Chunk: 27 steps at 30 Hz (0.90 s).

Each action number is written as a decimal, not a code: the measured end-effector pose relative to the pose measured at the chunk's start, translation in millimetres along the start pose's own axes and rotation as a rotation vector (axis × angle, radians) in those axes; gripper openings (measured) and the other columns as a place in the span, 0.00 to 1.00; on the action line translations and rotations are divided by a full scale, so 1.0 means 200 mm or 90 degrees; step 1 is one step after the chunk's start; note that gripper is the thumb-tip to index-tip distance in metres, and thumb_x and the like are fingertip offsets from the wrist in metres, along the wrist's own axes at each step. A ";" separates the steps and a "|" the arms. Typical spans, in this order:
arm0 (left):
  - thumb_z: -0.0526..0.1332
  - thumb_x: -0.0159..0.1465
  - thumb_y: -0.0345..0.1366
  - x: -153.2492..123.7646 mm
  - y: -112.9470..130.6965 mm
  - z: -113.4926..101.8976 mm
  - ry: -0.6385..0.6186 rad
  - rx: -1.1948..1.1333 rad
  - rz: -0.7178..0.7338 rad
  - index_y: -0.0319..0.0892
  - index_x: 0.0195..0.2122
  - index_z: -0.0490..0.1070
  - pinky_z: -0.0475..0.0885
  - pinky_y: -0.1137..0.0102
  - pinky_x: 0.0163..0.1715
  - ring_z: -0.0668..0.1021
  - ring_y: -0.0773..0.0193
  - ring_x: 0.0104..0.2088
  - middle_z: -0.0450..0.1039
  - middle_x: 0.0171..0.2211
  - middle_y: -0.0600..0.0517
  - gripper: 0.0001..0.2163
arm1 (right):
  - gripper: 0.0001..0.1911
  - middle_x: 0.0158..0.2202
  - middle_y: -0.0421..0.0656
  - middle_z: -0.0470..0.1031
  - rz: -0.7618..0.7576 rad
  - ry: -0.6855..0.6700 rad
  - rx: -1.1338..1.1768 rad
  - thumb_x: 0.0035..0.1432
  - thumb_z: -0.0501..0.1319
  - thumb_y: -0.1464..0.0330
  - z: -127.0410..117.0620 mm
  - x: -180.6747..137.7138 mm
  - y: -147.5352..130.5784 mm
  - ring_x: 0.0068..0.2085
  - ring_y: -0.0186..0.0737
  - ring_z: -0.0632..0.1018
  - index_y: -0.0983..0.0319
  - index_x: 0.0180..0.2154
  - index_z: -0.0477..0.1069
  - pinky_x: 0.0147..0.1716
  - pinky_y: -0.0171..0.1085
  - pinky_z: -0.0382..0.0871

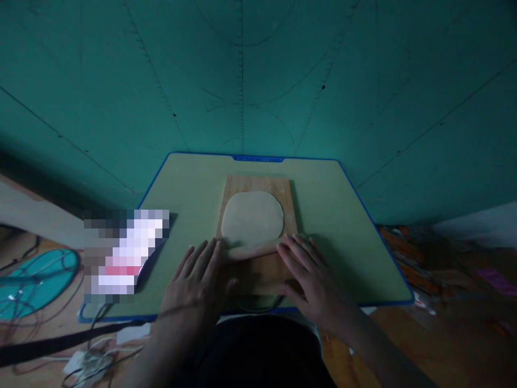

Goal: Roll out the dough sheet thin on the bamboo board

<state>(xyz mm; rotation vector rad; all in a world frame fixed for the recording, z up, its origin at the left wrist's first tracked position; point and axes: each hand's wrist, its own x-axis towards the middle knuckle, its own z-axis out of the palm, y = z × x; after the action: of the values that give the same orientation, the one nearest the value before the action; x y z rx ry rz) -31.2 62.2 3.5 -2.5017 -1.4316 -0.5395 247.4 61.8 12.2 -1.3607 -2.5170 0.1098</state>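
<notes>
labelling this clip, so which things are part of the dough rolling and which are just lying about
In use: left hand and right hand, flat at the ends of the rolling pin; dough disc; wooden board; green mat.
Lying about: teal round object; cables; floor clutter.

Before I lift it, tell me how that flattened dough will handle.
Probably floppy: the dough looks thin and wide, so it would likely sag. Lying flat on the wooden board, it may cling rather than slide.

Single head-worn view, forward and down, close above the wooden board (258, 182) and green mat (339, 215)
</notes>
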 end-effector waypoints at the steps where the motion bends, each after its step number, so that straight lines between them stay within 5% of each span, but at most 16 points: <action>1: 0.50 0.74 0.43 -0.02 0.01 0.00 -0.003 0.002 0.001 0.29 0.70 0.51 0.71 0.48 0.58 0.74 0.42 0.60 0.71 0.59 0.31 0.29 | 0.35 0.72 0.54 0.57 0.000 0.002 -0.008 0.67 0.59 0.65 0.00 -0.02 -0.01 0.71 0.56 0.58 0.66 0.70 0.53 0.68 0.60 0.59; 4: 0.49 0.74 0.44 -0.03 0.01 0.01 0.003 -0.002 0.010 0.28 0.71 0.49 0.71 0.47 0.58 0.72 0.40 0.62 0.69 0.61 0.30 0.30 | 0.34 0.72 0.55 0.56 0.003 0.000 -0.019 0.67 0.58 0.64 -0.01 -0.02 -0.02 0.71 0.57 0.58 0.66 0.70 0.54 0.67 0.61 0.59; 12: 0.47 0.74 0.50 0.19 -0.11 0.09 -0.035 0.013 -0.042 0.26 0.64 0.62 0.69 0.44 0.59 0.69 0.35 0.64 0.70 0.61 0.29 0.30 | 0.30 0.68 0.54 0.64 0.041 0.029 -0.007 0.70 0.54 0.59 0.09 0.22 0.06 0.70 0.55 0.62 0.64 0.68 0.59 0.68 0.61 0.55; 21: 0.50 0.73 0.44 -0.06 0.06 0.04 0.014 0.024 -0.025 0.31 0.72 0.47 0.65 0.47 0.63 0.69 0.43 0.65 0.66 0.65 0.34 0.31 | 0.32 0.72 0.53 0.57 0.003 -0.003 0.023 0.72 0.52 0.57 0.00 0.04 0.03 0.72 0.52 0.57 0.62 0.71 0.54 0.68 0.58 0.58; 27: 0.45 0.74 0.42 0.23 -0.16 0.15 -0.040 0.016 -0.118 0.36 0.65 0.65 0.64 0.43 0.62 0.63 0.38 0.69 0.65 0.66 0.36 0.24 | 0.31 0.71 0.55 0.58 -0.004 -0.030 -0.018 0.72 0.49 0.57 0.04 0.39 0.14 0.72 0.53 0.58 0.66 0.69 0.59 0.70 0.58 0.53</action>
<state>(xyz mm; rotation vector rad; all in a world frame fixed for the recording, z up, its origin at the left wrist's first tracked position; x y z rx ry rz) -30.0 125.4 -5.6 -2.4011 -1.6950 -0.4745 227.3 141.8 14.3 -1.3763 -2.5717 0.1062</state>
